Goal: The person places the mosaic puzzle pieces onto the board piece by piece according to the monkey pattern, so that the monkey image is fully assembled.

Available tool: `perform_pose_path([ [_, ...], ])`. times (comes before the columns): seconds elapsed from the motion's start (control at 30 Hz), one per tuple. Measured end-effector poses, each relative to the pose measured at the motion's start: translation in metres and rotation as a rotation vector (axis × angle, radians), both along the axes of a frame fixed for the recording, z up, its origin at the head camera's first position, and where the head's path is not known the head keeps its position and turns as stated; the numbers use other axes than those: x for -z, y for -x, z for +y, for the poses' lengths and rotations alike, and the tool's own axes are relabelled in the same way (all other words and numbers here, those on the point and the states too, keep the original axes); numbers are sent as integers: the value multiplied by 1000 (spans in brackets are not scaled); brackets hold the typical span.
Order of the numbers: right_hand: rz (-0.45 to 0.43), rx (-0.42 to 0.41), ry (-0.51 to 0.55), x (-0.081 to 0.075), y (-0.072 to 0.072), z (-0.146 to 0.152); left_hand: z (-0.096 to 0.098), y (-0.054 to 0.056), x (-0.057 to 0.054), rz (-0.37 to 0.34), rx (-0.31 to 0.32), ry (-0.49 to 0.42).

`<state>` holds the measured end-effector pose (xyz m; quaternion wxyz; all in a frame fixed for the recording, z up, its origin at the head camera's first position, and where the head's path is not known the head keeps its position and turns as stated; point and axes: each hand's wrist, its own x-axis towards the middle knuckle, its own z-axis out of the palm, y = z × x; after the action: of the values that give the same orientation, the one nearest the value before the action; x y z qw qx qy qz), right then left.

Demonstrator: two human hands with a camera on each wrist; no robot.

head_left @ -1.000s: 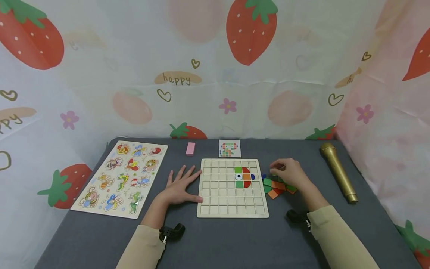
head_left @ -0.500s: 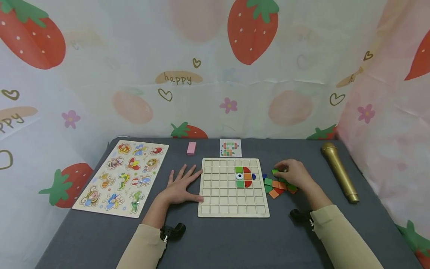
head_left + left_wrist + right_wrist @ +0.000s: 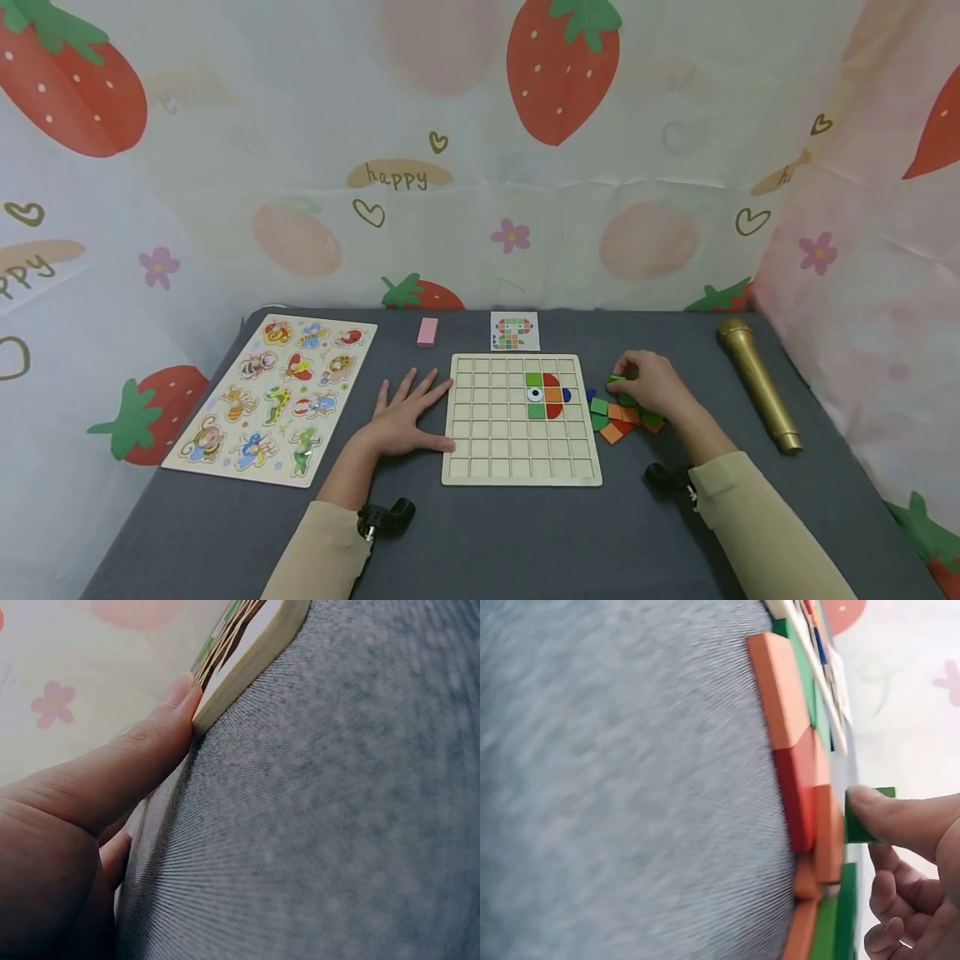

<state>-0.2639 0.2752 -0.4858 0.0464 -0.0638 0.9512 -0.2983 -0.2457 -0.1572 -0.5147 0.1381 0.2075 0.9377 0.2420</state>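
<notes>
My left hand (image 3: pixel 401 421) lies with fingers spread on the table, its thumb and fingertips touching the left edge of the wooden grid board (image 3: pixel 487 476). In the left wrist view, the thumb (image 3: pixel 139 761) presses against the board's edge (image 3: pixel 251 679). Colored pieces fill a few cells at the board's upper right, among them an orange tile (image 3: pixel 552 395) and an eye tile (image 3: pixel 534 394). Between thumb and fingers, my right hand (image 3: pixel 652 385) pinches a green square tile (image 3: pixel 859 832) above a loose pile of orange, red, green and blue tiles (image 3: pixel 615 413).
A small pattern card (image 3: pixel 514 342) lies behind the board, with a pink block (image 3: pixel 427 332) to its left. An insect picture board (image 3: pixel 262 400) occupies the table's left side. On the far right lies a gold cylinder (image 3: pixel 759 387). A printed strawberry curtain (image 3: pixel 480 225) hangs behind.
My right hand has shifted slightly right over the pile, and a green tile now shows at its fingertips. The left hand stays in place on the board's edge.
</notes>
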Motion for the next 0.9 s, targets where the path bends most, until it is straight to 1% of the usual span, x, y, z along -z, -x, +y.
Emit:
perform_pose_path([
  [0.13, 6, 16, 32, -4, 2, -6, -1, 0, 1, 8, 1, 3],
  [0.47, 30, -18, 58, -14, 5, -32, -1, 0, 1, 6, -2, 0],
  [0.73, 15, -23, 89, -21, 8, -55, -1, 0, 1, 3, 0, -4],
  [0.9, 24, -81, 102, -20, 10, -66, -1, 0, 1, 10, 7, -2],
])
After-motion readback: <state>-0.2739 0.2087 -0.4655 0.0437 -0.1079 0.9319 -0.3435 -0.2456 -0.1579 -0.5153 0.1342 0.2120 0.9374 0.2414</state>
